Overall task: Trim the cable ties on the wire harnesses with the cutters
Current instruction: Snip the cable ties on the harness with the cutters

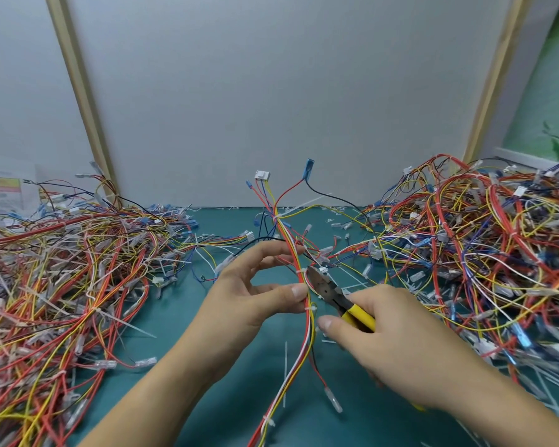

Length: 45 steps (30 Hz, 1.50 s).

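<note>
A wire harness [289, 240] of red, yellow, white and blue wires stands nearly upright over the green mat [188, 321], bound by white cable ties [309, 308]. My left hand [249, 295] pinches the bundle between thumb and fingers at mid-height. My right hand [397, 337] grips the yellow-handled cutters [329, 290]. Their steel jaws point up-left and sit right beside the bundle at a tie, just above my left thumb. Whether the jaws touch the tie I cannot tell.
A big heap of harnesses [55, 279] covers the left of the mat, another heap [484, 253] the right. Cut white tie tails [285, 372] lie scattered on the mat. A grey wall panel [271, 108] rises behind.
</note>
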### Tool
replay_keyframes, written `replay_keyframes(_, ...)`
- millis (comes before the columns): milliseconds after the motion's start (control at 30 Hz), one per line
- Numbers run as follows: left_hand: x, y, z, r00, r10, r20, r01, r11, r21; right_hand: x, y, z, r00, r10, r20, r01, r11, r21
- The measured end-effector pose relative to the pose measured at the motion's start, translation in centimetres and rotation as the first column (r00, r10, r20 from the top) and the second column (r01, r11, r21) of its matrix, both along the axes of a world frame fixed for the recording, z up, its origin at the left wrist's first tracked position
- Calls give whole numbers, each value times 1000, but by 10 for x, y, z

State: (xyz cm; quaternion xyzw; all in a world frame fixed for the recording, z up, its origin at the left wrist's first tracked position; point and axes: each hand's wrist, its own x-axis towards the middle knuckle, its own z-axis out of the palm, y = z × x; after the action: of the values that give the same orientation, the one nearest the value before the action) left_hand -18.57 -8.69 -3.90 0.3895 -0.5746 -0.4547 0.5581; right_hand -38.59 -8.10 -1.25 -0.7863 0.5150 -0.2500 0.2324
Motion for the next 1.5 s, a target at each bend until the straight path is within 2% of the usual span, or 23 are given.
replay_keyframes(167,1,0,1,995,88,39,-88,996,9,2,-1,0,982,2,190,10,998,-63)
replay_keyframes(233,1,0,1,984,143,109,-144,990,6,2,-2,1,955,18,297,17,993,-117)
replay_keyframes(333,-3,1,-1,968,129,214,-127,992,-22,2,-3,1,910,31,413,50,982,-183)
replay_keyframes(400,-7,4,-3,938,140,318,-104,987,-125,1,-4,2,890,39,454,70,973,-222)
replay_keyframes(500,-12,8,-6,917,119,381,-29,972,-235,-1,-5,3,881,45,472,89,962,-258)
replay_keyframes(767,-12,11,-6,833,84,547,51,972,-228,-7,-14,0,876,4,482,143,953,-268)
replay_keyframes(933,-6,10,-3,687,155,710,79,955,-285,-10,-20,-2,884,-23,467,150,960,-238)
replay_keyframes(1000,-6,11,1,751,196,630,-3,956,-294,-11,-23,-2,878,-49,476,176,958,-227)
replay_keyframes(1067,-5,11,6,849,312,425,-177,928,-328,-12,-25,-3,876,-75,476,202,954,-221)
replay_keyframes(1133,-3,10,11,855,457,244,-355,860,-368,-12,-25,-3,875,-83,477,208,955,-214)
replay_keyframes(1167,-3,10,13,853,480,205,-385,844,-374,-10,-24,-4,873,-78,481,201,957,-209)
replay_keyframes(1267,-8,11,11,858,419,296,-312,884,-348,-4,-20,-9,874,-37,484,158,965,-211)
replay_keyframes(1367,-16,11,4,862,276,426,-191,954,-232,4,-15,-16,881,20,472,97,970,-221)
replay_keyframes(1500,-17,8,2,919,167,356,-150,986,-77,10,-10,-22,906,62,418,48,967,-249)
